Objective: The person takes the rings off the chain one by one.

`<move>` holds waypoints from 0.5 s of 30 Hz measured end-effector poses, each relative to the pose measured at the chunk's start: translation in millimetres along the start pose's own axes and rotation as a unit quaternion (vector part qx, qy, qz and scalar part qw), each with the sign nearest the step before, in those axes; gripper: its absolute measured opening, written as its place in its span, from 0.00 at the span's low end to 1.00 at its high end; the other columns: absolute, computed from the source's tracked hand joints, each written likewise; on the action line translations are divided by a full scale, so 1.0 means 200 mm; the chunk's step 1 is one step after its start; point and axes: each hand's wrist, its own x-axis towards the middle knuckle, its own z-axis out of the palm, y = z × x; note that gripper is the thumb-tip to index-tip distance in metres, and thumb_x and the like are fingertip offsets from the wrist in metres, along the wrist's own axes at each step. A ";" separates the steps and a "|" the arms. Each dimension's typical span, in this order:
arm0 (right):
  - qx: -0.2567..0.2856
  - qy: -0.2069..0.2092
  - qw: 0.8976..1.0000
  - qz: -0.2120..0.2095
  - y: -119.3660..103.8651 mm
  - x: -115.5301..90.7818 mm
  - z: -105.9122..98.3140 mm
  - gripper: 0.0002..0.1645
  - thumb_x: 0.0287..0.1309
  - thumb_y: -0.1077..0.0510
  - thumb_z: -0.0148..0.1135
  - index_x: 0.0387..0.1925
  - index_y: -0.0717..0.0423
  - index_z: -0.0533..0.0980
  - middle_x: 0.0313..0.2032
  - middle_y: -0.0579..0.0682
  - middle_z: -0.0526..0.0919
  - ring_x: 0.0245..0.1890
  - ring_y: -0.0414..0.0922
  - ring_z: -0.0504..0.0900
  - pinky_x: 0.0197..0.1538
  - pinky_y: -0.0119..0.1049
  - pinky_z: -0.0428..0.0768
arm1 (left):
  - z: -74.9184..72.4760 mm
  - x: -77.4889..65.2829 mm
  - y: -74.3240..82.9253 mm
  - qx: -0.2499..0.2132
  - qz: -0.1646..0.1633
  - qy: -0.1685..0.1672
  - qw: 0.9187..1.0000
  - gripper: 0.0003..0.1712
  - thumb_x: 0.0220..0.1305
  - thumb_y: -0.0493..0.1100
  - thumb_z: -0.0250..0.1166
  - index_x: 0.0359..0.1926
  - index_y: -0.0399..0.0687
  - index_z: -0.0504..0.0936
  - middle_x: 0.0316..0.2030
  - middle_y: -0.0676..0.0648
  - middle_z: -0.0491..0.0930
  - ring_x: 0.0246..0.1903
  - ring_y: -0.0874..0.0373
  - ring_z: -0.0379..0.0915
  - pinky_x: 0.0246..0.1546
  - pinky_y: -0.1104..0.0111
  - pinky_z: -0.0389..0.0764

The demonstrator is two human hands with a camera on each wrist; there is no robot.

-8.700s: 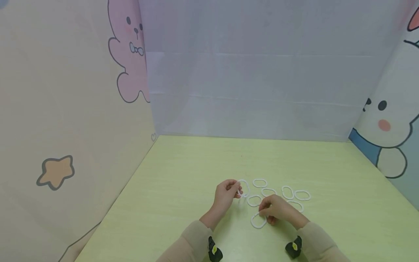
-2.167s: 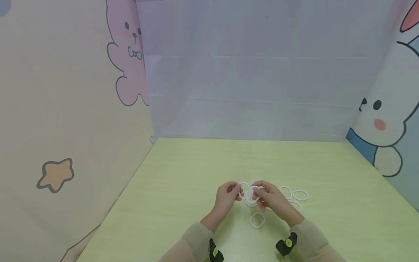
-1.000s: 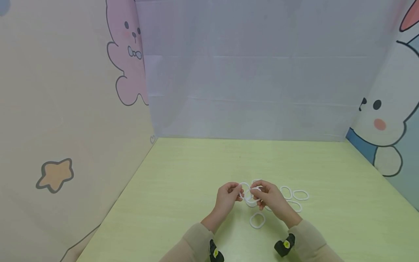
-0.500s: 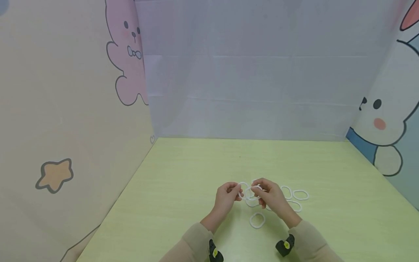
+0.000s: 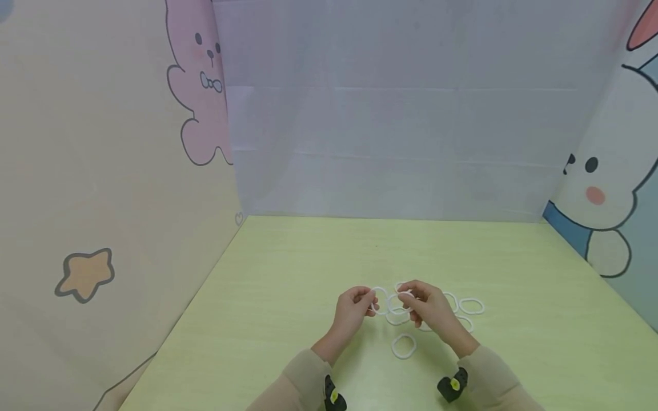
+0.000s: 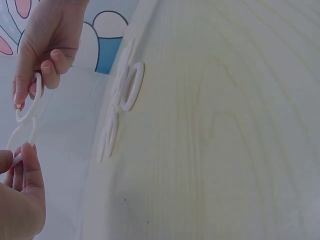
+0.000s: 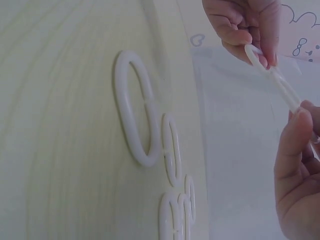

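Observation:
My left hand (image 5: pixel 352 308) pinches a white plastic oval chain link (image 5: pixel 380 287) between thumb and fingers, above the table. Facing it, my right hand (image 5: pixel 432 311) pinches a second white chain link (image 5: pixel 388 302). In the left wrist view the right hand's link (image 6: pixel 36 100) meets the left hand's link (image 6: pixel 34 131) end to end, and they look hooked through each other. The right wrist view shows the two links in a slanting line, with the far link (image 7: pixel 252 56) in the left fingers. The right fingertips partly hide the near one.
Several loose white links lie on the pale yellow table: a single one in front (image 5: pixel 404 358), one under the hands (image 5: pixel 397 324), and a group at the right (image 5: pixel 473 313). One large link (image 7: pixel 122 95) shows a small slit. A white sheet (image 5: pixel 390 142) hangs behind the table.
Earlier the right hand was down at the front link; since then it has risen and brought a link against the left hand's. Over the last second the hands shift slightly and draw a little apart.

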 end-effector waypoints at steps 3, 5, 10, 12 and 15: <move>0.001 0.002 1.000 0.004 0.00 0.00 -0.01 0.12 0.59 0.63 0.58 0.43 0.67 0.74 0.24 0.60 0.74 0.13 0.40 0.69 0.15 0.30 0.71 | -0.01 -0.01 0.02 0.001 -0.003 -0.002 1.000 0.11 0.64 0.36 0.58 0.39 0.27 0.75 0.30 0.37 0.79 0.25 0.59 0.76 0.26 0.73 0.78; 0.003 0.003 1.000 0.004 0.00 0.00 -0.01 0.11 0.59 0.64 0.58 0.43 0.66 0.74 0.23 0.59 0.74 0.13 0.40 0.69 0.15 0.30 0.71 | -0.01 -0.03 0.05 0.007 -0.001 -0.006 1.000 0.10 0.64 0.35 0.58 0.38 0.27 0.76 0.30 0.37 0.79 0.26 0.58 0.76 0.27 0.72 0.78; 0.010 0.002 1.000 0.005 0.00 0.00 -0.02 0.12 0.60 0.63 0.58 0.43 0.68 0.73 0.23 0.58 0.74 0.13 0.39 0.69 0.15 0.30 0.71 | -0.03 -0.08 0.13 0.023 0.001 -0.014 1.000 0.09 0.64 0.33 0.57 0.38 0.26 0.76 0.31 0.36 0.79 0.27 0.56 0.77 0.28 0.71 0.78; 0.013 0.001 1.000 0.008 0.00 0.00 -0.02 0.13 0.60 0.63 0.58 0.44 0.69 0.73 0.24 0.58 0.74 0.13 0.39 0.69 0.15 0.30 0.71 | -0.03 -0.08 0.14 0.027 0.003 -0.016 1.000 0.10 0.64 0.33 0.57 0.38 0.25 0.76 0.31 0.36 0.79 0.28 0.56 0.77 0.28 0.72 0.78; 0.014 -0.001 1.000 0.016 -0.02 -0.01 -0.03 0.15 0.60 0.62 0.58 0.44 0.70 0.72 0.23 0.59 0.74 0.13 0.39 0.69 0.15 0.30 0.71 | -0.05 -0.08 0.13 0.031 0.008 -0.017 0.999 0.10 0.63 0.33 0.58 0.39 0.24 0.76 0.31 0.36 0.79 0.28 0.55 0.78 0.28 0.72 0.78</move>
